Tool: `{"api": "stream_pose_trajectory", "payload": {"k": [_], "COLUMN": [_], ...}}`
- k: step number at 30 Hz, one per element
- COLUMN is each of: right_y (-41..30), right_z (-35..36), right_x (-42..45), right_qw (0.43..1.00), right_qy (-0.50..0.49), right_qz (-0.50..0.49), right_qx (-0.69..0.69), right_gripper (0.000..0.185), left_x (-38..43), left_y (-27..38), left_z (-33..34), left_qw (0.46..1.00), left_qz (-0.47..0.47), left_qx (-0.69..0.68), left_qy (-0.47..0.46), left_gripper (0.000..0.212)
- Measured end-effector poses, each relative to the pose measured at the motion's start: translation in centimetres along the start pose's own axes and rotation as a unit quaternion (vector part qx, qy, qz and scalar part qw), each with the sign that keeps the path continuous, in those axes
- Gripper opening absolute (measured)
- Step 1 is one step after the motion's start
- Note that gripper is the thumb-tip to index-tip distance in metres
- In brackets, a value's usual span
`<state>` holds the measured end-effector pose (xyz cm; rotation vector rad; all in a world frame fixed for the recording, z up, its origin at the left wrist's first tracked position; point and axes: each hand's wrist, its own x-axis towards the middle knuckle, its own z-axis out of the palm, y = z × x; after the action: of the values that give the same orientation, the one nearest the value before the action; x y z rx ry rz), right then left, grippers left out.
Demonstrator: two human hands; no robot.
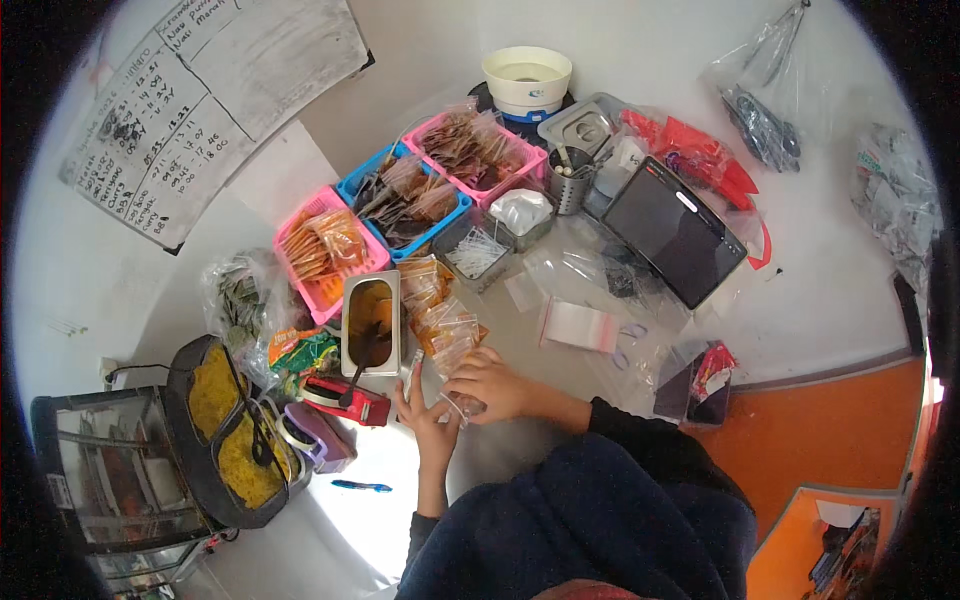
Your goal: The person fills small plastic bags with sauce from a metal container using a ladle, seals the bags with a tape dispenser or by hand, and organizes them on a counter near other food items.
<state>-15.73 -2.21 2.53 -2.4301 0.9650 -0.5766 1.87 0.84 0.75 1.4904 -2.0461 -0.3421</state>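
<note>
Both hands meet at a small clear zip bag [466, 405] with some reddish-brown content. My left hand [429, 411] pinches the bag's edge between thumb and a finger, other fingers raised, near a thin whitish strip [411, 375]. My right hand [491, 386] closes over the bag from the right. Just beyond lie overlapping zip bags of orange sauce [442, 315]. Left of them stands a steel container [372, 289] of brown-orange sauce with a dark ladle [366, 349] leaning in it. A stack of flat, pink-edged plastic bags [579, 325] lies to the right.
Pink baskets [379, 259] and a blue basket [465, 206] hold filled sachets. A red tape dispenser [371, 407], a purple tape dispenser [322, 439] and a blue pen [361, 486] lie left. A tablet [675, 232], a utensil holder [570, 187] and a white scale [527, 79] stand farther back.
</note>
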Motion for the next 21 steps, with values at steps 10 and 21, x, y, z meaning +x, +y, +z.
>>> {"api": "stream_pose_trajectory", "payload": {"k": [10, 21], "right_y": [0.2, 9.4], "right_z": [0.4, 4.8], "right_x": [1.8, 8.6], "right_qw": [0.999, 0.721], "right_qy": [0.02, 0.124], "right_qz": [0.007, 0.156], "right_qx": [0.026, 0.663], "right_gripper": [0.062, 0.052], "left_x": [0.4, 1.5], "left_y": [-1.5, -6.0], "left_z": [0.0, -1.8], "left_qw": [0.988, 0.766], "left_qz": [-0.04, -0.296], "left_qx": [-0.147, -0.439], "left_qy": [0.019, 0.365], "left_gripper": [0.02, 0.062]}}
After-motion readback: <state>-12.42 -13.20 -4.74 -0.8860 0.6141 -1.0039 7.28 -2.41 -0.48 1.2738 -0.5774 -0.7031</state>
